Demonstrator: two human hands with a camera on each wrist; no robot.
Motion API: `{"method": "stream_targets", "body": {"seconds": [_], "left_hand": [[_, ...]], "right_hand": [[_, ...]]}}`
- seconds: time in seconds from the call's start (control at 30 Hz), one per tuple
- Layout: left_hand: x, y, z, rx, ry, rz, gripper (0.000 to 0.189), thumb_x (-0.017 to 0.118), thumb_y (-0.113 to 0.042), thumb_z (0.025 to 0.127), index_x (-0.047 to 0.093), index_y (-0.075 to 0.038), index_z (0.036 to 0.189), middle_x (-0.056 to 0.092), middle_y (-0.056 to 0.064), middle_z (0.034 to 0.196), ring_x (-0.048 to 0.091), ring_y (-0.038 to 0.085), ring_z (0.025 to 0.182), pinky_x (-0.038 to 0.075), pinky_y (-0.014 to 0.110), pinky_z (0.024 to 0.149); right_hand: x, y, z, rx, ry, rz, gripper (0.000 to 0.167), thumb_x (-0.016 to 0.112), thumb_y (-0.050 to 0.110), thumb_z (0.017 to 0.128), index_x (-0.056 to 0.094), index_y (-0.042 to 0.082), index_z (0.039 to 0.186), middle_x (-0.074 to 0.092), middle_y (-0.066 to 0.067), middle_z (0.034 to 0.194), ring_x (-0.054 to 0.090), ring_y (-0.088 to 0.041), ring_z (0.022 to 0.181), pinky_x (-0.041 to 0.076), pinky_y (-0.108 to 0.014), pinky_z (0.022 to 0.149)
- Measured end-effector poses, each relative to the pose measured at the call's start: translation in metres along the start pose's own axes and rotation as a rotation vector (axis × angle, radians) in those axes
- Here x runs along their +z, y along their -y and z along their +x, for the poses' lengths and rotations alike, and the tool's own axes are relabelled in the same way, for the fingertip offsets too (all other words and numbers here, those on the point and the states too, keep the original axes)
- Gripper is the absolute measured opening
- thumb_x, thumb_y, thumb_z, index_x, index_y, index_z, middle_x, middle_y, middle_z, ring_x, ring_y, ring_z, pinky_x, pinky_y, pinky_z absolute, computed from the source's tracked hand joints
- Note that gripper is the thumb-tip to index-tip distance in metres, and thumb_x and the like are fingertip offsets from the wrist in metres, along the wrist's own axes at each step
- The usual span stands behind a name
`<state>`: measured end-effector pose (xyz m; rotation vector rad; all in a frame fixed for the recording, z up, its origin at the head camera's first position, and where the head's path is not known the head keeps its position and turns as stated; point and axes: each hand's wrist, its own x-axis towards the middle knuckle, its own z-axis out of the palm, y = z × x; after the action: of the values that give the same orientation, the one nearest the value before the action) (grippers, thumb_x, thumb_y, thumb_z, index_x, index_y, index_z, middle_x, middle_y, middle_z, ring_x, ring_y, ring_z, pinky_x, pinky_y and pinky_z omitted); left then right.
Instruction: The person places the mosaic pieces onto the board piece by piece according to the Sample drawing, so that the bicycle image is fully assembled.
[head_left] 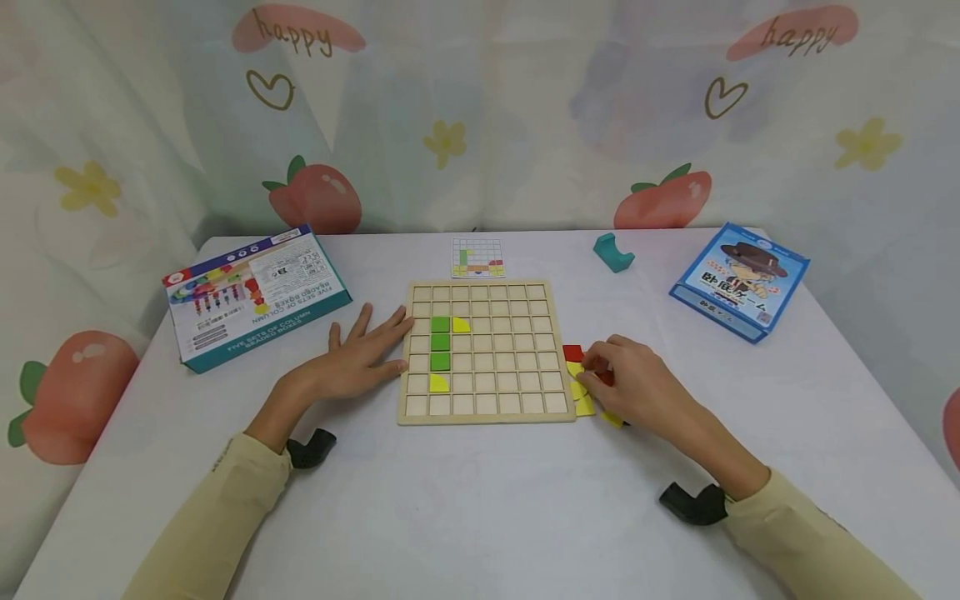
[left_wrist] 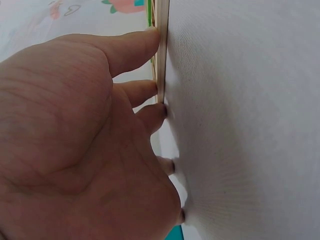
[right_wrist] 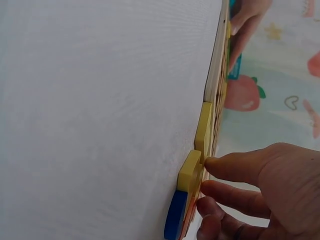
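Observation:
A square wooden grid board [head_left: 486,417] lies mid-table in the head view. Three green square tiles [head_left: 440,342] stand in a column in its cells, and two yellow rounded tiles [head_left: 461,325] sit above right of and below them. Along the left edge my left hand [head_left: 352,358] is spread, its fingertips and thumb [left_wrist: 135,47] touching the board's side. By the right edge, my right hand [head_left: 637,379] bends over loose tiles, thumb and fingers apart with tips at the yellow tiles [right_wrist: 190,170]. A red tile [head_left: 572,353] and a blue tile [right_wrist: 175,215] lie beside them; the hand hides some pieces.
A printed pattern card [head_left: 478,258] lies behind the board. At the back left rests a bead-game box [head_left: 255,296], at the back right a blue card box [head_left: 741,282]. A teal curved piece [head_left: 613,252] lies between card and blue box. A printed curtain [head_left: 480,117] hangs behind.

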<state>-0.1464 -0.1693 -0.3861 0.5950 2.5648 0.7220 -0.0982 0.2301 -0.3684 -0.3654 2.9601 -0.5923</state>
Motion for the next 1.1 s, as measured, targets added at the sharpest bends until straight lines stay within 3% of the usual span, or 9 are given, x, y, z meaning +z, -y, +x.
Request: {"method": "stream_targets", "body": {"seconds": [0.27,0.53,0.87,1.1], "left_hand": [[-0.0005,-0.0005,-0.0006,-0.007,0.004,0.003,0.073,0.053,-0.039,0.109,0.018,-0.021,0.172,0.004,0.007,0.182,-0.022,0.046,0.164,-0.021,0.081,0.118],[0.0000,0.0000,-0.0004,-0.004,0.002,0.010,0.073,0.052,-0.039,0.110,0.017,-0.020,0.172,0.004,0.007,0.181,-0.022,0.046,0.164,-0.021,0.082,0.118],[0.0012,0.0018,-0.0005,-0.004,0.003,0.010,0.073,0.052,-0.039,0.110,0.017,-0.020,0.172,0.004,0.007,0.182,-0.022,0.045,0.164,-0.021,0.082,0.118],[0.0003,-0.0005,-0.0007,-0.009,0.005,0.008,0.073,0.052,-0.039,0.110,0.017,-0.021,0.172,0.004,0.007,0.182,-0.022,0.045,0.164,-0.021,0.081,0.118]], "right_hand": [[-0.0012,0.0019,0.0006,0.019,-0.006,0.002,0.024,0.080,0.021,0.094,0.076,0.003,0.110,0.072,-0.011,0.102,0.065,-0.024,0.092,0.062,-0.042,0.084],[0.0006,0.0056,0.0077,0.055,0.007,-0.005,0.026,0.080,0.025,0.095,0.074,0.002,0.106,0.068,-0.010,0.095,0.058,-0.022,0.084,0.051,-0.029,0.070],[0.0015,0.0071,0.0074,0.080,0.014,-0.004,0.024,0.077,0.025,0.097,0.075,0.002,0.103,0.064,-0.008,0.086,0.056,-0.020,0.079,0.047,-0.026,0.064],[-0.0041,-0.0007,0.0065,-0.004,0.013,0.012,0.017,0.074,0.014,0.097,0.075,0.005,0.112,0.066,-0.009,0.092,0.057,-0.021,0.082,0.050,-0.025,0.064]]}}
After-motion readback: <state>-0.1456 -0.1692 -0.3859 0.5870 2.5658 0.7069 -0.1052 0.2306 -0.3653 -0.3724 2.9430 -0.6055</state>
